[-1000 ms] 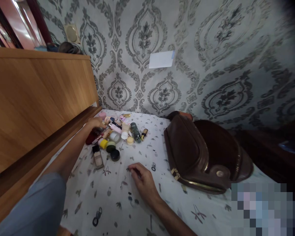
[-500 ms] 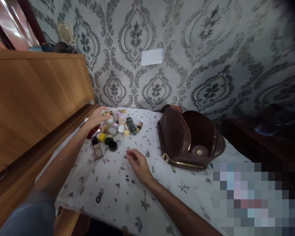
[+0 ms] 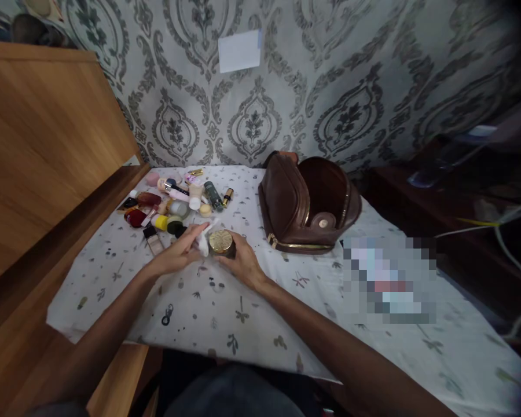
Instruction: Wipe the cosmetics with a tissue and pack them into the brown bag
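My right hand (image 3: 245, 260) is closed round a small jar with a gold patterned lid (image 3: 221, 241), over the middle of the cloth-covered table. Just left of it, my left hand (image 3: 182, 252) has its fingers closed on a white item (image 3: 203, 243), which looks like a tissue or wipe and is partly blurred. Several cosmetics lie behind and left of my hands, among them a dark green bottle (image 3: 213, 196), a gold and black lipstick (image 3: 228, 197), a yellow-capped item (image 3: 159, 221) and a foundation bottle (image 3: 153, 240).
A brown leather bag (image 3: 286, 202) stands unzipped to the right of the cosmetics. Farther right a blurred-out flat object (image 3: 388, 281) lies on the table. A wooden panel (image 3: 47, 156) borders the left side, and the patterned wall rises behind.
My left hand has come from the cosmetics pile to the middle, beside my right hand. My right hand now holds the gold-lidded jar. The view has tilted down and shifted right.
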